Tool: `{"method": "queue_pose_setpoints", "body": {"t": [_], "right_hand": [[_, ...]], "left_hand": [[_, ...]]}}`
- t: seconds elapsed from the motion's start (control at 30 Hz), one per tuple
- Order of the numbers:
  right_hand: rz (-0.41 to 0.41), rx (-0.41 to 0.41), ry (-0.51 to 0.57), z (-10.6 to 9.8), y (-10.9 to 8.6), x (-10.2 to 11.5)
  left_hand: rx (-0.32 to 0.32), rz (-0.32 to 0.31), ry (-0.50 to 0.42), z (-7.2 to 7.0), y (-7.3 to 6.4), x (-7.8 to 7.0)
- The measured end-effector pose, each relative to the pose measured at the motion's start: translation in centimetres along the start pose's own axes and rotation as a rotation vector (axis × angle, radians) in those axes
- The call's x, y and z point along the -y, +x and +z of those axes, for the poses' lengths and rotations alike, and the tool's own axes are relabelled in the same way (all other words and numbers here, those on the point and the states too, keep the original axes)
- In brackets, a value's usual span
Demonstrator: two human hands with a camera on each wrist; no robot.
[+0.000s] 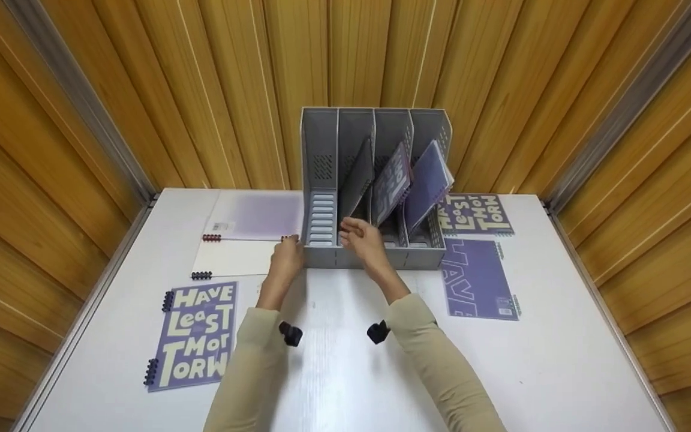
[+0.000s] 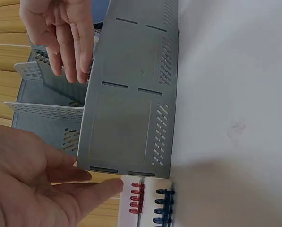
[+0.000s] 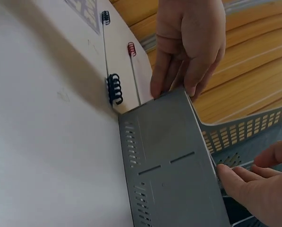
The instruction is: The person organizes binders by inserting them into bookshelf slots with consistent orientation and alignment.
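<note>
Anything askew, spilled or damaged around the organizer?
Slightly askew: in the gray organizer, the purple notebook, patterned notebook and dark notebook lean sideways instead of standing upright, each in its own slot. No spill or damage visible.

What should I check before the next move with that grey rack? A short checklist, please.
1. Left grip on the rack: ok, at its front left corner.
2. Right grip free of notebooks: ok.
3. Rack upright on the table: ok.
4. Racked notebooks standing straight: not ok, they lean.
5. Loose notebooks racked: not ok, they lie on both sides of the rack.
6. Pale notebook clear of the rack's side: cannot tell.
</note>
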State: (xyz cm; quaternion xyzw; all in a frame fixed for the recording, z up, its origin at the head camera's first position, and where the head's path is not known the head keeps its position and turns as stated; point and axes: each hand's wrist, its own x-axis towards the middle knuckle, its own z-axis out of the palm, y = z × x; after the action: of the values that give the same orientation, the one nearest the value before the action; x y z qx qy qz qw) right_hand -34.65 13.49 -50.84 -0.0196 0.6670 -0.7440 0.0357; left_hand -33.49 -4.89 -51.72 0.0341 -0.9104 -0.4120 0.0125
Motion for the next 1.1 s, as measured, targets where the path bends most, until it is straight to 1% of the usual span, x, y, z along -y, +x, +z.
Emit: {"method": "queue_pose_setpoints", "body": {"t": [0.07, 0.13, 0.2, 0.3, 0.4, 0.47, 0.53, 0.6, 0.7, 0.77, 0.87, 0.93, 1.0, 1.1], "right_hand": [[-0.033, 0.035, -0.038, 0.6, -1.1, -0.4], [-0.056, 0.081, -0.067, 1.4, -2.1, -0.9], [-0.063, 0.13, -0.08, 2.3, -3.0, -1.4], [-0.06, 0.196, -0.107, 3.7, -4.3, -2.3], [-0.057, 0.236, -0.163, 5.1, -5.3, -3.4], [-0.068, 0.258, -0.213, 6.1, -5.9, -4.0], [-0.082, 0.282, -0.264, 7.1, -6.5, -4.5], [-0.098, 0.316, -0.317, 8.1, -7.1, -4.8], [-0.123, 0.368, -0.4, 9.2, -7.9, -5.3], [-0.138, 0.398, -0.455, 9.9, -8.3, -5.5], [-0.156, 0.43, -0.508, 10.7, -8.8, -5.6], [-0.157, 0.448, -0.513, 11.2, -9.1, -5.6], [-0.151, 0.461, -0.512, 11.6, -9.4, -5.7], [-0.132, 0.469, -0.505, 12.1, -9.9, -6.0]], "left_hand": [[0.019, 0.001, 0.017, 0.0, -1.4, 0.8], [0.029, 0.001, 0.013, -0.3, -2.9, 1.8], [0.013, 0.011, 0.012, -0.7, -4.2, 2.8], [-0.034, 0.01, -0.005, -1.6, -5.9, 4.4], [-0.09, 0.003, -0.017, -2.8, -7.2, 5.7], [-0.115, -0.018, -0.025, -3.7, -8.0, 6.4], [-0.141, -0.037, -0.01, -4.7, -8.7, 6.9], [-0.165, -0.068, 0.004, -5.7, -9.5, 7.5], [-0.222, -0.104, 0.04, -6.9, -10.7, 8.5], [-0.251, -0.158, 0.051, -7.7, -11.6, 9.3], [-0.277, -0.271, 0.078, -9.1, -12.6, 11.0], [-0.274, -0.362, 0.099, -10.1, -13.2, 12.3], [-0.268, -0.432, 0.117, -11.0, -13.6, 13.5], [-0.246, -0.494, 0.143, -11.5, -14.3, 14.7]]}}
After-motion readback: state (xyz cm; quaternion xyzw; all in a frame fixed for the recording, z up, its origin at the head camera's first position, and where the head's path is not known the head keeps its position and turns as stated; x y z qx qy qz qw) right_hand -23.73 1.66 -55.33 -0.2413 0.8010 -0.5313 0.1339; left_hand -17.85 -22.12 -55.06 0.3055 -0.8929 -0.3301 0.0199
